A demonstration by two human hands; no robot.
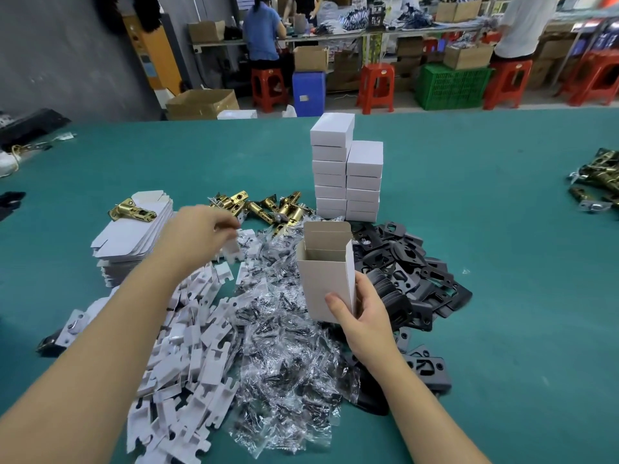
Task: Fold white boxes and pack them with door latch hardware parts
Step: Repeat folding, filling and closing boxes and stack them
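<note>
My right hand (360, 314) grips an upright white box (326, 272) with its top flaps open, held above the pile of clear screw bags (284, 329). My left hand (201, 229) pinches a white cardboard insert (232, 251) over the heap of white inserts (187, 363). Brass latch bolts (268, 205) lie behind the bags. Black strike plates (408, 276) are piled to the right of the box. Flat unfolded boxes (134, 236) are stacked at the left with one brass latch (132, 211) on top. Two stacks of closed white boxes (346, 169) stand at the back.
The green table (502, 229) stretches out to the right, with more latches (596, 182) at its far right edge. Beyond the table are red stools, cardboard cartons, a green crate and people working at a bench.
</note>
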